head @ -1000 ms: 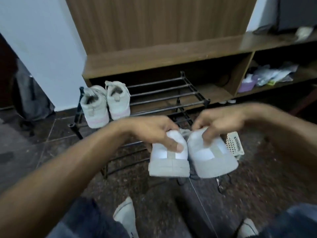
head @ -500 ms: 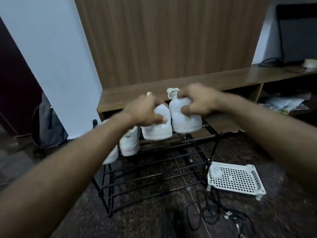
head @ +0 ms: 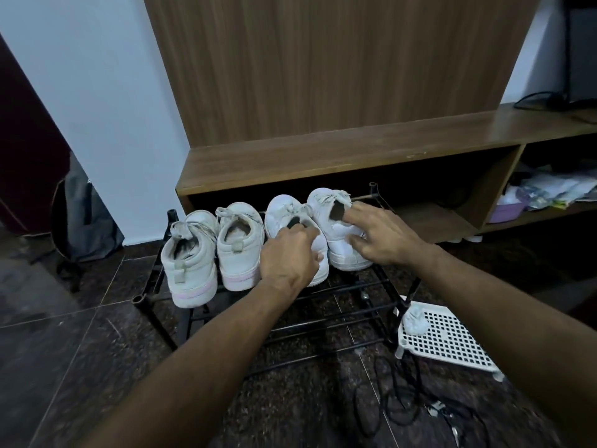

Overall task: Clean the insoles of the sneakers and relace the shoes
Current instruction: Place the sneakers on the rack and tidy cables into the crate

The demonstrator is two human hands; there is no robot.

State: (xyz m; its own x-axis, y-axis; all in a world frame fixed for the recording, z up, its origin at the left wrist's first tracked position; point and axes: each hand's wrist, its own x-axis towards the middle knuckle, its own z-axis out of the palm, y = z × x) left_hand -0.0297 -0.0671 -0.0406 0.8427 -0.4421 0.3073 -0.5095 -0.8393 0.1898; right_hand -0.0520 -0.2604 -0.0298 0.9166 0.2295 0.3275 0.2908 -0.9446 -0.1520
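Observation:
Two pairs of white sneakers stand heels toward me on the top tier of a black metal shoe rack (head: pixel 151 297). The worn pair with pink-edged soles (head: pixel 193 270) is at the left. The cleaner pair is at the right, both shoes laced. My left hand (head: pixel 287 257) grips the heel of that pair's left sneaker (head: pixel 284 208), fingertips at its opening and thumb on its side. My right hand (head: pixel 381 237) rests with spread fingers on the heel of the right sneaker (head: pixel 326 202), index finger at the collar.
A white perforated plastic tray (head: pixel 452 341) lies on the dark stone floor right of the rack, with a white crumpled wad (head: pixel 415 321) on it. Black cables (head: pixel 397 409) tangle in front of it. A low wooden cabinet (head: pixel 323 156) stands behind the rack. A grey backpack (head: pixel 84 221) leans at the left.
Both hands carried the cleaner pair up from near the floor and set it down on the rack's top tier beside the worn pair. My right hand's fingers have loosened.

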